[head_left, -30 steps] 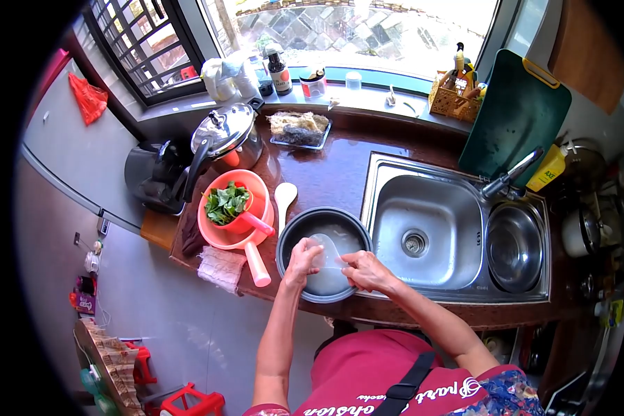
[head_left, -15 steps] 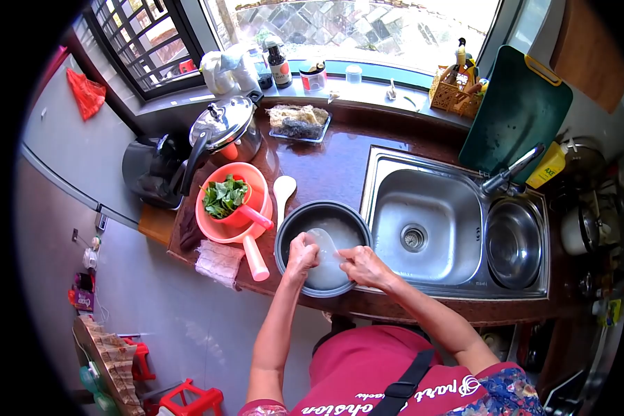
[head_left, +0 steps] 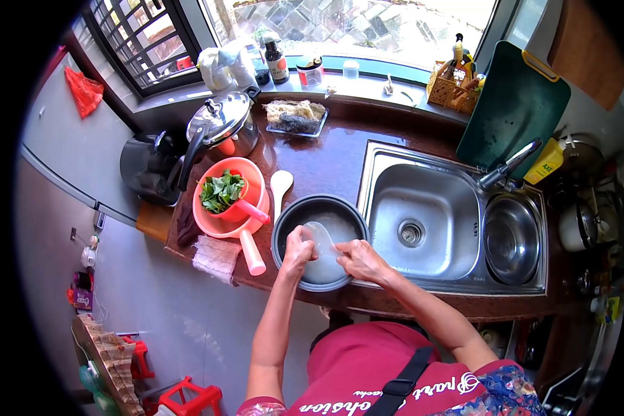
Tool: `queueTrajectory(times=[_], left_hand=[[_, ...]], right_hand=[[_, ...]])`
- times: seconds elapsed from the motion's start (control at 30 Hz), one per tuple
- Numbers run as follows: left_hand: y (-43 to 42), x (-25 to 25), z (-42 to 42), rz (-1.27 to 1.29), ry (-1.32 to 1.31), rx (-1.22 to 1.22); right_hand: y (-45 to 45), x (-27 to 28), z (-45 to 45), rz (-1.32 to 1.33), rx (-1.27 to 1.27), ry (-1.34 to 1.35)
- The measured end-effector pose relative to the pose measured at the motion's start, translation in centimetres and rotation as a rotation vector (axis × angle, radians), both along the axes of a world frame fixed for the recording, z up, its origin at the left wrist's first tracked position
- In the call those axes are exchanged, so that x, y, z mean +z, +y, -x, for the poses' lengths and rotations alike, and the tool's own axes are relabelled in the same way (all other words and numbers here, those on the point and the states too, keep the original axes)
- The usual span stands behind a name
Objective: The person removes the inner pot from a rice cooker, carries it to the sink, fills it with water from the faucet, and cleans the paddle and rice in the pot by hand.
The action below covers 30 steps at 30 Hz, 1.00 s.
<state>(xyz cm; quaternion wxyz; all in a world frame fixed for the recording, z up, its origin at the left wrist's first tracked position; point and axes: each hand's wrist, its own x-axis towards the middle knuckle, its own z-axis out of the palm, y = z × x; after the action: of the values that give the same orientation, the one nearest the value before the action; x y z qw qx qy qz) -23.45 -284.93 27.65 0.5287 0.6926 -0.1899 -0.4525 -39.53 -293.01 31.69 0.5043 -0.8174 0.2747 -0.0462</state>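
Note:
A dark round pot (head_left: 284, 215) with cloudy whitish contents stands at the counter's front edge. Over its opening, both hands are at a translucent, pale, rounded piece (head_left: 319, 234) whose kind I cannot make out. My left hand (head_left: 299, 249) is closed on its left side, the fingers curled in. Closed in a pinch, my right hand (head_left: 359, 261) meets its right edge. Just left of the pot lies a white rice paddle (head_left: 281, 186). Beside that, a pink colander with leafy greens (head_left: 222, 192) rests in a larger pink handled basin (head_left: 251, 251).
To the right is a steel sink (head_left: 430, 236) with a steel bowl (head_left: 512, 239) and a faucet (head_left: 509, 165). A pressure cooker (head_left: 222, 125) and a tray of scrubbers (head_left: 296, 118) stand behind. A green cutting board (head_left: 513, 111) leans at the back right. A pink cloth (head_left: 217, 258) hangs over the front edge.
The view has shifted slightly, so the counter sits a little higher and further left. Both hands stay over the pot with nearly the same grip on the translucent piece.

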Motion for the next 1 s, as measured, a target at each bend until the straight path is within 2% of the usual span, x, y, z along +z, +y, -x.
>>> queueTrajectory(times=[0.07,0.17,0.43,0.57,0.67,0.77,0.9,1.0], left_hand=[[0.0,0.8,0.1,-0.03,0.086,0.026],[-0.2,1.9,0.5,-0.045,0.082,0.042],[-0.1,0.2,-0.2,0.03,0.073,-0.013],[-0.1,-0.2,0.0,0.078,0.011,-0.006],[-0.2,0.5,0.0,0.079,0.211,0.044],[-0.8,1.7,0.7,0.027,0.128,0.08],[-0.2,0.3,0.1,0.083,0.049,-0.011],[-0.1,0.1,0.0,0.094,0.081,-0.016]], right_hand=[[0.0,-0.1,0.1,0.006,-0.005,-0.007],[-0.1,-0.1,0.0,0.01,-0.009,-0.012],[0.1,0.9,-0.1,-0.051,-0.044,0.028],[0.2,1.0,-0.1,0.012,-0.025,0.013],[0.2,0.9,0.0,-0.002,-0.047,0.004],[0.2,0.7,0.1,-0.001,-0.057,-0.017],[0.2,1.1,0.0,0.013,-0.04,-0.004],[0.3,0.5,-0.1,0.037,-0.057,-0.039]])
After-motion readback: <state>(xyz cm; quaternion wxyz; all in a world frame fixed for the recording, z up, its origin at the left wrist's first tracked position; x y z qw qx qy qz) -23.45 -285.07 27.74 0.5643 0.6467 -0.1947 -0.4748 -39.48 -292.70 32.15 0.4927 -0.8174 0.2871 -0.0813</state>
